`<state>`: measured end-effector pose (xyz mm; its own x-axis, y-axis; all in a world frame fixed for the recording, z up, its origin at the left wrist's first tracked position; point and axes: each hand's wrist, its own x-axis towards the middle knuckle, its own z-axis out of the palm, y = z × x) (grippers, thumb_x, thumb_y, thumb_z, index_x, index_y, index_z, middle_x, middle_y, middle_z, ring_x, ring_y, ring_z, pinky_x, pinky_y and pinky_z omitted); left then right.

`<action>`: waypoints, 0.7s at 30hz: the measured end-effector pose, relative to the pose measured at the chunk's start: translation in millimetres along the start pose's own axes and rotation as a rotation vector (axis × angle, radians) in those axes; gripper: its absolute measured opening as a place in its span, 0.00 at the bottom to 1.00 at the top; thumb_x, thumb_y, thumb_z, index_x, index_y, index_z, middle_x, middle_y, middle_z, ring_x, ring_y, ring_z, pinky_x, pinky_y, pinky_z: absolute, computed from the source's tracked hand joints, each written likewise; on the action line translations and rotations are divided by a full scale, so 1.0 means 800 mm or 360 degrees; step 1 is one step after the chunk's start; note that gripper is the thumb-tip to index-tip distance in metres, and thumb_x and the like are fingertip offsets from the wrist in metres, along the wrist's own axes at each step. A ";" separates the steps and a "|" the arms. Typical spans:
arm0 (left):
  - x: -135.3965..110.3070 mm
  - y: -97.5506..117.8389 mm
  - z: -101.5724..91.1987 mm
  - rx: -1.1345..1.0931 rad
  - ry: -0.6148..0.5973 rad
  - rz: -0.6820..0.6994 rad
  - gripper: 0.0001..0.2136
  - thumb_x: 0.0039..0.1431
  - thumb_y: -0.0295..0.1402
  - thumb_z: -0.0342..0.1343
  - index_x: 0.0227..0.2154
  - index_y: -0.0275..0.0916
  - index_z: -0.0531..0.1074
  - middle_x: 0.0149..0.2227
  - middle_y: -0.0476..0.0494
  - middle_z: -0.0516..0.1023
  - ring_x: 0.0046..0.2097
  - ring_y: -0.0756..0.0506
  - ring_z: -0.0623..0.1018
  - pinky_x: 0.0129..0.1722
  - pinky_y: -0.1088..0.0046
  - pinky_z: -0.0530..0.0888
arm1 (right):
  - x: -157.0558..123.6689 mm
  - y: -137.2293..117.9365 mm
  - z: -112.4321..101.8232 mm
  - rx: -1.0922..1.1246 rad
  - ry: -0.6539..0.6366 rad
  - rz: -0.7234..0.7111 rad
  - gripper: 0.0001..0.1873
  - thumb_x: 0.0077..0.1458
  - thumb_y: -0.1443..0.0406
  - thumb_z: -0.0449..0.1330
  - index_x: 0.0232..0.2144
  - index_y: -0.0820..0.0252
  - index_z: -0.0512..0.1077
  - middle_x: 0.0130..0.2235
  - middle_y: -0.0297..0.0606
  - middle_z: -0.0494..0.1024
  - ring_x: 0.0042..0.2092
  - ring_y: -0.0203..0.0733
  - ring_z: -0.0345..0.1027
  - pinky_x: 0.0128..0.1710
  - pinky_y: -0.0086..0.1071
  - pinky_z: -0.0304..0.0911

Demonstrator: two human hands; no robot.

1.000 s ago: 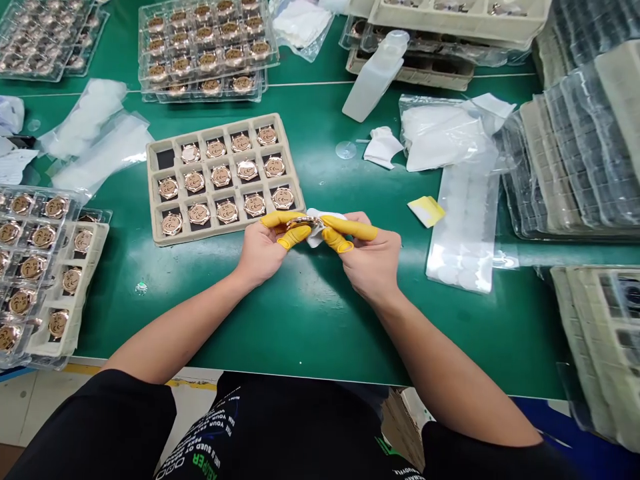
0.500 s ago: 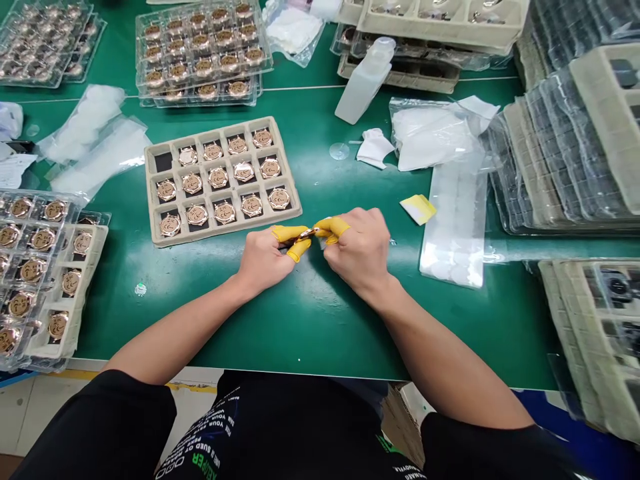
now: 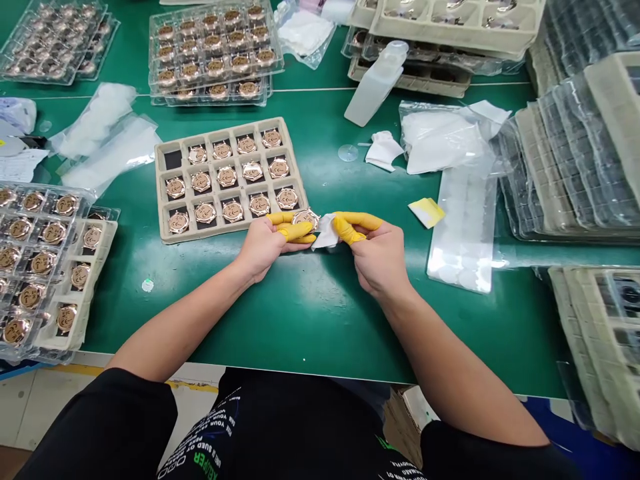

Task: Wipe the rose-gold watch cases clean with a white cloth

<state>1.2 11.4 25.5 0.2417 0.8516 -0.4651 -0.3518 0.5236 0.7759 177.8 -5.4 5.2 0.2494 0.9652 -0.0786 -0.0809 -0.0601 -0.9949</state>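
Yellow finger cots cover several fingertips of both hands. My left hand (image 3: 270, 241) is closed on a rose-gold watch case (image 3: 305, 219), its brown marked disc turned up. My right hand (image 3: 376, 248) pinches a small white cloth (image 3: 327, 232), which lies against or right beside the case's right edge. Just behind my left hand sits a beige tray (image 3: 233, 231) of similar watch cases on black pads. Its back left compartment (image 3: 173, 160) shows only the black pad. One case in the back row carries a whitish patch.
Clear trays of watch cases (image 3: 43, 260) stand at the left, with more stacked trays (image 3: 215, 53) behind. A white bottle (image 3: 375, 83), a crumpled cloth (image 3: 384, 150), plastic bags (image 3: 440, 137) and a yellow-white paper (image 3: 427, 212) lie right. Tray stacks (image 3: 565, 160) line the right side.
The watch case has turned from edge-on to face up in my left hand. My right hand has drawn slightly right, and the white cloth shows more. The whole view has shifted a little.
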 end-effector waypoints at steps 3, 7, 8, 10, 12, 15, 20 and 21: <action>-0.002 0.000 0.003 0.0003 -0.0019 0.0006 0.10 0.48 0.23 0.70 0.35 0.33 0.79 0.36 0.43 0.85 0.35 0.46 0.85 0.44 0.64 0.84 | -0.007 -0.001 0.008 0.0011 0.0042 -0.0020 0.21 0.36 0.51 0.78 0.32 0.55 0.84 0.36 0.37 0.86 0.39 0.44 0.79 0.40 0.38 0.76; -0.004 0.000 0.005 0.0078 -0.0032 0.0021 0.14 0.46 0.28 0.73 0.36 0.34 0.79 0.35 0.43 0.85 0.35 0.46 0.85 0.44 0.64 0.84 | -0.008 -0.001 0.008 -0.0072 0.0155 -0.0164 0.19 0.43 0.51 0.76 0.35 0.54 0.84 0.39 0.37 0.86 0.41 0.45 0.80 0.44 0.40 0.77; -0.005 0.000 0.005 0.0097 -0.0043 0.0028 0.15 0.45 0.29 0.74 0.36 0.33 0.79 0.35 0.43 0.85 0.35 0.46 0.84 0.44 0.64 0.84 | -0.007 0.000 0.006 -0.0120 0.0118 -0.0188 0.18 0.45 0.51 0.74 0.36 0.54 0.84 0.40 0.37 0.86 0.42 0.45 0.80 0.45 0.41 0.77; -0.005 -0.002 0.004 0.0128 -0.0069 0.0048 0.18 0.41 0.32 0.77 0.35 0.33 0.78 0.33 0.43 0.84 0.34 0.46 0.84 0.42 0.65 0.83 | -0.006 0.001 0.003 -0.0266 -0.0061 -0.0217 0.16 0.50 0.52 0.71 0.38 0.54 0.84 0.41 0.37 0.86 0.41 0.45 0.80 0.43 0.39 0.76; -0.005 -0.005 0.003 0.0155 -0.0090 0.0076 0.22 0.35 0.34 0.79 0.34 0.32 0.78 0.32 0.43 0.84 0.34 0.45 0.84 0.40 0.65 0.83 | -0.006 0.003 0.001 -0.0483 -0.0240 -0.0303 0.15 0.54 0.53 0.68 0.38 0.55 0.83 0.39 0.38 0.86 0.37 0.43 0.79 0.39 0.37 0.75; -0.004 -0.008 0.004 0.0211 -0.0112 0.0120 0.24 0.32 0.36 0.80 0.33 0.32 0.77 0.32 0.42 0.84 0.35 0.44 0.84 0.39 0.67 0.82 | -0.004 0.009 0.004 -0.0808 -0.0208 -0.0567 0.14 0.56 0.54 0.65 0.34 0.58 0.81 0.33 0.38 0.84 0.32 0.40 0.74 0.34 0.35 0.70; -0.002 -0.006 0.006 0.0193 -0.0037 0.0084 0.20 0.39 0.34 0.78 0.34 0.33 0.77 0.35 0.41 0.85 0.37 0.44 0.85 0.43 0.65 0.82 | 0.009 0.020 0.015 -0.0444 0.0025 -0.0242 0.22 0.58 0.45 0.62 0.29 0.57 0.75 0.26 0.33 0.77 0.23 0.33 0.63 0.23 0.30 0.61; -0.001 -0.004 0.005 0.0166 -0.0013 0.0089 0.19 0.41 0.33 0.77 0.35 0.33 0.78 0.36 0.41 0.85 0.37 0.45 0.84 0.44 0.64 0.82 | 0.011 0.021 0.015 -0.0312 0.0059 -0.0176 0.23 0.57 0.44 0.63 0.29 0.57 0.75 0.26 0.33 0.77 0.23 0.33 0.62 0.22 0.30 0.60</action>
<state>6.1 8.6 25.0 0.2318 0.8790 -0.4168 -0.2693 0.4697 0.8408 167.4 4.7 -11.1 0.2822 0.9588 0.0332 0.1374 -0.0061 -0.9905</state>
